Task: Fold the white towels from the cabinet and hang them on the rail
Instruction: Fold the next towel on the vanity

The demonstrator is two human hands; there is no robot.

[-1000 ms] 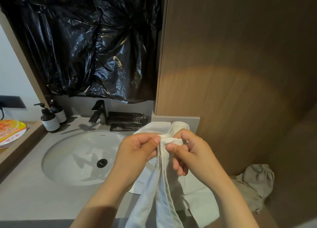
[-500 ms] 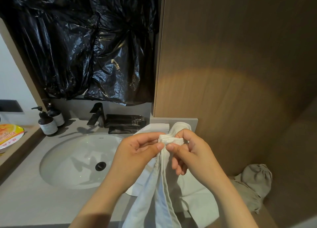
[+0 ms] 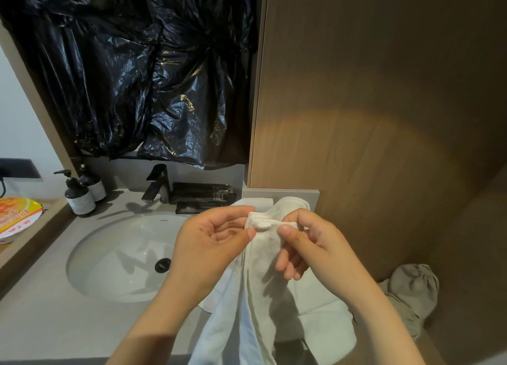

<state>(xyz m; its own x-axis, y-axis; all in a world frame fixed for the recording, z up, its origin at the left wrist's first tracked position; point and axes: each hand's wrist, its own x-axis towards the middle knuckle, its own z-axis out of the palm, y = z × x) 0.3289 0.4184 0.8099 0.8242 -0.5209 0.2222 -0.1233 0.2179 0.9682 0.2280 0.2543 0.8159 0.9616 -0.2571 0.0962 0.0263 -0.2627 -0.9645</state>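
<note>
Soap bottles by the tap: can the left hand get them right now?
Probably not yet. Nothing blocks the way across the sink to the soap bottles, but the left hand is pinching the white towel, so it would have to let go first.

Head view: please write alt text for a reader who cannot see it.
The left hand and the right hand pinch the top edge of a white towel that hangs down beside a white sink. Behind it are a black faucet, two pump bottles and crumpled black plastic.
</note>
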